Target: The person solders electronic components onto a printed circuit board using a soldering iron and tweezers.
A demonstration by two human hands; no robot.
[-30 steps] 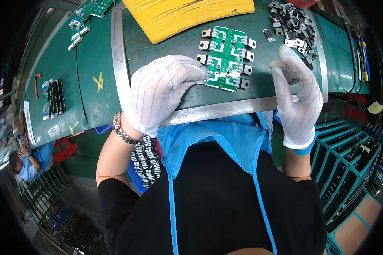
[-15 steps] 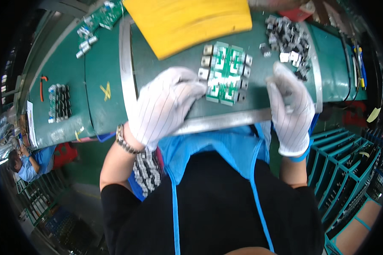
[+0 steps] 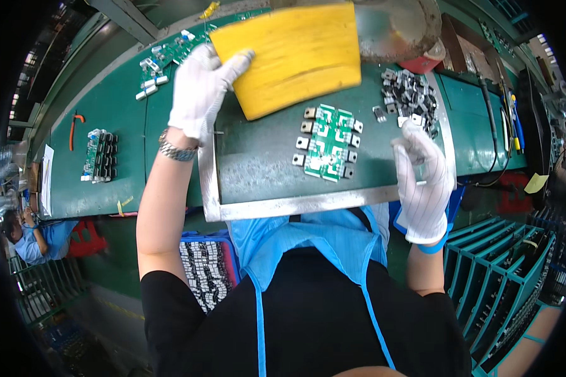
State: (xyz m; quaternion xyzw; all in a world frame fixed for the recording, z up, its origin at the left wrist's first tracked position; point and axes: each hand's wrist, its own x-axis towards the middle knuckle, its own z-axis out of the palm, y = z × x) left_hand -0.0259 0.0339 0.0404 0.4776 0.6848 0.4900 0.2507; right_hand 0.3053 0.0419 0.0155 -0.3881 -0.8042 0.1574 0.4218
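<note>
My gloved left hand [image 3: 201, 91] is closed on the left edge of a stiff yellow sheet [image 3: 295, 56], its thumb over the top face. Below the sheet lies a green circuit board panel [image 3: 327, 144], with black components with metal tabs sticking out along both long sides. My gloved right hand [image 3: 426, 185] is held at the right, above the bench's front edge. Its fingers are curled, with a gap between thumb and forefinger, and I see nothing between them. Just beyond its fingertips is a heap of loose tabbed components [image 3: 412, 94], with one apart on its left.
A metal-edged frame [image 3: 283, 207] borders the work surface. On the left are a stack of boards [image 3: 99, 156], an orange-handled tool [image 3: 74, 132] and more boards [image 3: 176, 53]. A round, worn plate [image 3: 415, 25] stands at the back. Teal racks [image 3: 493, 276] flank me on the right.
My left hand has left the board panel's side and moved up and left onto the yellow sheet. My right hand stays near the heap. The whole view has shifted.
</note>
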